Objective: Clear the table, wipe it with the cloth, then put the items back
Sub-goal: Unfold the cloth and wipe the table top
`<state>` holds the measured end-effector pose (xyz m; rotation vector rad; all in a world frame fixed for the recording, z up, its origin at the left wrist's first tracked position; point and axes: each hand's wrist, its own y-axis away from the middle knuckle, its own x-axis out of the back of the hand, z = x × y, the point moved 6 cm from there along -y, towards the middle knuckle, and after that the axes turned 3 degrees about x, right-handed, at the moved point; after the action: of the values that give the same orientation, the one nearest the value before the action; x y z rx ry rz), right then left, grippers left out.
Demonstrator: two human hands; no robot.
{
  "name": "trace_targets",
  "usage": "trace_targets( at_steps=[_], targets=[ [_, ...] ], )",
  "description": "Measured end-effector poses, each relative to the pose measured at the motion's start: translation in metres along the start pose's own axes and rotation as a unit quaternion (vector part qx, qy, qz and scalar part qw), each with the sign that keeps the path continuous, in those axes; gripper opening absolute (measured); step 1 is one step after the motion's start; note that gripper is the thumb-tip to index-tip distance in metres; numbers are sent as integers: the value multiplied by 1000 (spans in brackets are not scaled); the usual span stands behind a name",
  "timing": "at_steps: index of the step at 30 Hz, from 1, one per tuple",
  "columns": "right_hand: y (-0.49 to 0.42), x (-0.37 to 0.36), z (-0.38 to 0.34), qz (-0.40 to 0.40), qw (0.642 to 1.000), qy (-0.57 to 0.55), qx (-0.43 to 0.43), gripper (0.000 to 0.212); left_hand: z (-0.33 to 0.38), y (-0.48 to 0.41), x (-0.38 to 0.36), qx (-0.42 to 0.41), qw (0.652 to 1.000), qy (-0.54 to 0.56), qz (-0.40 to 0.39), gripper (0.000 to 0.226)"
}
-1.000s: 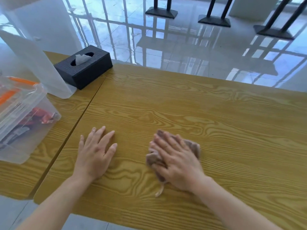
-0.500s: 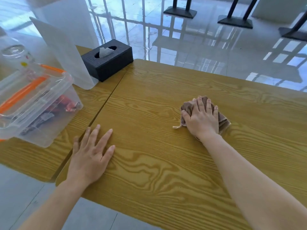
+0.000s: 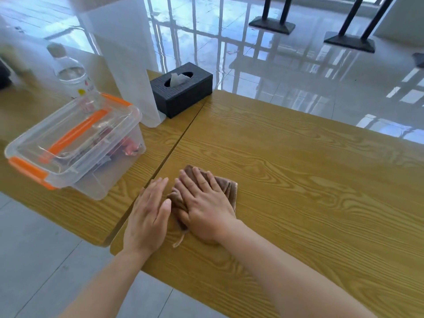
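Note:
A folded brown cloth [image 3: 226, 188] lies on the right wooden table [image 3: 309, 180], near its left edge. My right hand [image 3: 204, 203] presses flat on the cloth, fingers spread and pointing away from me. My left hand [image 3: 149, 214] rests flat on the table just left of the cloth, its thumb beside the cloth's edge, holding nothing. On the neighbouring left table [image 3: 75, 210] stand a clear plastic box with orange latches [image 3: 75, 145], a black tissue box [image 3: 182, 88] and a clear bottle [image 3: 71, 72].
A tall translucent white panel [image 3: 128, 58] stands behind the plastic box, next to the tissue box. A narrow seam separates the two tables. Beyond them is glossy tiled floor with black furniture bases [image 3: 271, 25] at the far side.
My right hand has slid the cloth from the table's middle back toward me and left, up against my left hand. The view has shifted right and the bottle has come into sight.

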<state>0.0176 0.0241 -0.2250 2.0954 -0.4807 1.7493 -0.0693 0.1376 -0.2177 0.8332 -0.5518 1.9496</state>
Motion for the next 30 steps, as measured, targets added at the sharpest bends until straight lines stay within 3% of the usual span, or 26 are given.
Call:
trace_targets(
  at_steps=[4,10,15,21,24,27,30],
  targets=[
    [20,7,-1,-17,997,-13,75,80,4,2,-3,-18,998,-58,-34,66],
    [69,6,30,-33,997,-23,-71,98,32,8,-21,-80,980,-152,-103,70],
    [69,6,29,-22,997,-34,-61,89,35,6,-35,-110,949,-247,-162,78],
    [83,9,13,49,995,-41,-78,72,30,23,-31,-118,946,-236,-188,79],
    [91,10,-1,94,990,-45,-91,59,28,29,-25,-139,950,-223,-169,77],
    [96,12,-8,129,989,-26,-68,45,21,36,-17,-162,948,-231,-145,55],
    [98,10,-10,134,990,-20,-48,49,23,41,-14,-174,951,-226,-119,59]
  ],
)
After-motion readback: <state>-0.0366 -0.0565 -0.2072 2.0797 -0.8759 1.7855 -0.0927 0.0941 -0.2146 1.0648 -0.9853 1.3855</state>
